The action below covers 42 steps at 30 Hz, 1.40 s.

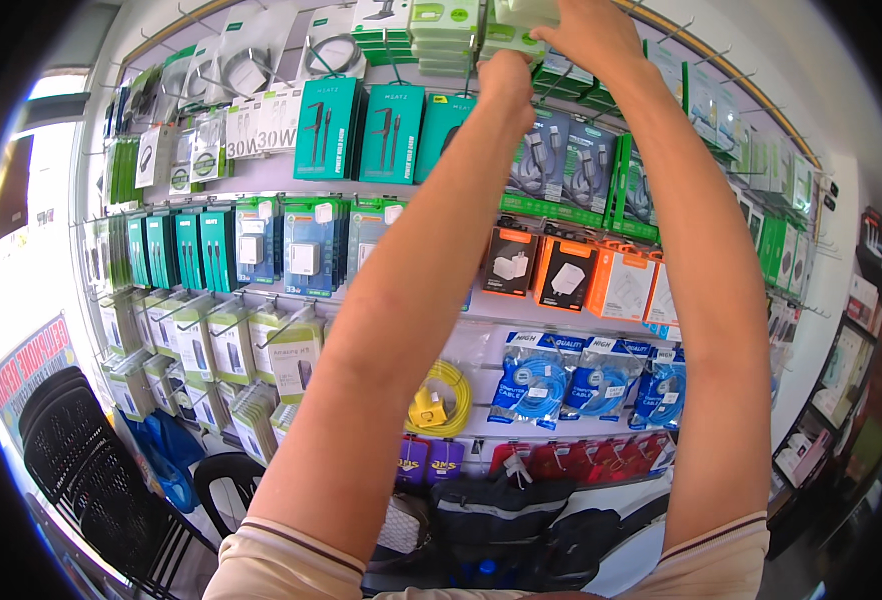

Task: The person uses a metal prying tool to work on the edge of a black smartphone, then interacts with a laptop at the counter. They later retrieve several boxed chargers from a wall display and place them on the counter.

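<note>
Head view, upper centre: left hand [506, 75] is curled shut under a pale green box [526, 12] at the frame's top edge; whether it grips, I cannot tell. Right hand [591, 35] clasps the box's right end. Box lies with its long axis across the frame. A loose grip could drop it onto teal packs [393, 130] below.

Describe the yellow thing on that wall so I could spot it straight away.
Start at the display wall hung with packaged phone accessories and look low, between the person's raised forearms. There hangs a yellow coiled cable in a clear bag. The bagged cables to its right are blue; it alone is yellow.
</note>
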Tool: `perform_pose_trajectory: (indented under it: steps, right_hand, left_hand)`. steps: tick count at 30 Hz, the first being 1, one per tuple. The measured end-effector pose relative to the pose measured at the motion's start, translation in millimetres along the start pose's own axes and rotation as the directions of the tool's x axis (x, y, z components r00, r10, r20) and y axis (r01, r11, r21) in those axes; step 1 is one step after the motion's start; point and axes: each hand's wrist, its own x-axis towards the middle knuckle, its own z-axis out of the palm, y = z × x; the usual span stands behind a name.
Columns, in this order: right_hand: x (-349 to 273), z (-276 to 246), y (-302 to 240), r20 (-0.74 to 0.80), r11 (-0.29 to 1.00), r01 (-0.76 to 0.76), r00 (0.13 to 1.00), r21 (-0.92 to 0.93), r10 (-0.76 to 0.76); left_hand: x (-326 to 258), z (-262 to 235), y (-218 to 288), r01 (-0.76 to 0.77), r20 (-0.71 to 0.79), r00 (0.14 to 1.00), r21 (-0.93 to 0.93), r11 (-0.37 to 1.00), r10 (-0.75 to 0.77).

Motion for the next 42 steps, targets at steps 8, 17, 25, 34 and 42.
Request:
perform_pose_trajectory:
  steps: [8, 17, 25, 34, 42]
  right_hand:
    - [-5.7, 10.1, 15.5, -0.029, 0.999, -0.003, 1.0, -0.053, 0.002]
    - [-9.5, 2.2, 21.2, -0.024, 1.0, 0.017, 1.0, -0.02, -0.018]
    - [-11.9, -5.0, 15.5, 0.0, 0.999, 0.033, 0.999, -0.03, -0.033]
    - [-11.8, 7.0, 8.0, 0.029, 0.995, 0.049, 0.998, -0.089, -0.046]
    - [-2.4, -1.4, 1.0, 0.032, 0.998, 0.046, 0.998, 0.037, -0.047]
  left_hand:
    - [18.2, 18.0, -19.6, -0.185, 0.098, 0.973, -0.217, 0.959, 0.21]
    - [-12.3, 42.1, -25.8, -0.129, 0.017, 0.991, -0.05, 0.99, 0.13]
    - [-7.5, 34.5, -32.2, -0.114, 0.057, 0.991, -0.154, 0.981, 0.124]
    - [24.9, 9.7, -29.0, 0.009, -0.163, 0.985, -0.299, 0.954, -0.06]
    - [5.0, 35.3, -21.5, -0.059, -0.071, 0.997, -0.29, 0.955, 0.04]
